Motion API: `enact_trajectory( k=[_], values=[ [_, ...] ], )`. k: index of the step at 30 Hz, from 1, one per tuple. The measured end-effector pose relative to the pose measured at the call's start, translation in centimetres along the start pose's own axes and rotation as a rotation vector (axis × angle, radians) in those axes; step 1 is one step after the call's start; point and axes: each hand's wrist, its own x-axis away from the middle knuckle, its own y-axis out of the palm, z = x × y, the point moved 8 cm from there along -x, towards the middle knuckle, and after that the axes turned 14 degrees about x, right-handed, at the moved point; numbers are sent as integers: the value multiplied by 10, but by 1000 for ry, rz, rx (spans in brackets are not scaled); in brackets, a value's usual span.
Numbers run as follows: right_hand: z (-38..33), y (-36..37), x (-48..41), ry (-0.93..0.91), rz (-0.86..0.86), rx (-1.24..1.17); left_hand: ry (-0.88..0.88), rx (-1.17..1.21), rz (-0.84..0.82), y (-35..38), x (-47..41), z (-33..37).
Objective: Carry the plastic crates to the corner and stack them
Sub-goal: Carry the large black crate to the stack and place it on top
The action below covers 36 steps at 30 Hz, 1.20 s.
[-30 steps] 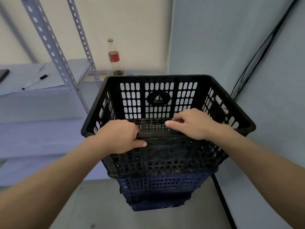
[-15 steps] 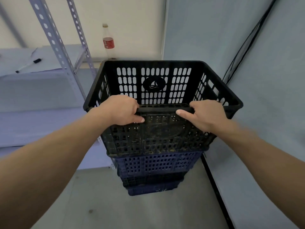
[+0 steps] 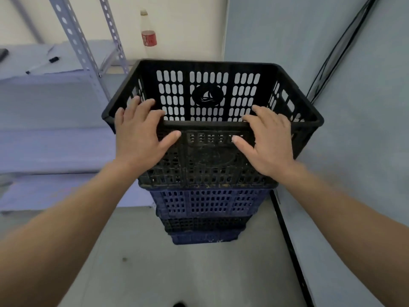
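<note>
A black perforated plastic crate (image 3: 208, 156) sits on top of a stack in the corner. Under it come a blue crate (image 3: 208, 202), another black one (image 3: 205, 224) and a blue one (image 3: 203, 238) at the floor. My left hand (image 3: 141, 138) lies with fingers spread over the near rim at the left. My right hand (image 3: 267, 140) is spread the same way at the right of that rim. Neither hand grips the crate; the thumbs point inward along the near wall.
A grey metal shelf rack (image 3: 84, 54) stands left of the stack, with a marker (image 3: 42, 65) on its shelf. A bottle with a red label (image 3: 148, 34) stands behind the crates. Black cables (image 3: 332, 54) run down the blue wall on the right.
Both hands were closed on the top crate's near rim; now their fingers are spread and the grip is released. The crate has settled lower onto the stack.
</note>
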Motion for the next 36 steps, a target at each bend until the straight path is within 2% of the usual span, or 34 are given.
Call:
enact_trajectory(
  k=[2,5,6,7,9,10,12,15,20,25,29,33,36],
  values=[
    [-6,4,32,47,62,-136,-160,177,200,-5,32,-22],
    [-25,25,94,-2,79,-329,-550,517,392,16,98,-69],
    [-23,43,116,54,20,-381,-699,584,372,32,119,-82],
    [-16,66,135,175,-68,-440,-827,605,283,52,136,-93],
    [8,112,171,543,-233,-585,-995,629,27,94,159,-104],
    [19,127,183,729,-272,-657,-1053,676,-44,112,165,-109],
    [36,150,192,1025,-300,-784,-1143,813,-57,137,169,-118],
    [48,175,190,1247,-366,-958,-1168,929,-17,159,168,-131],
    [63,216,176,1283,-307,-1072,-1208,1056,-1,183,167,-145],
    [84,255,183,1265,-277,-983,-1112,800,57,187,174,-155],
    [95,271,187,1211,-248,-870,-1068,721,68,188,184,-148],
    [84,252,181,1188,-228,-866,-1020,654,5,186,177,-152],
    [93,273,186,1178,-204,-898,-1008,660,21,184,174,-152]
  ],
)
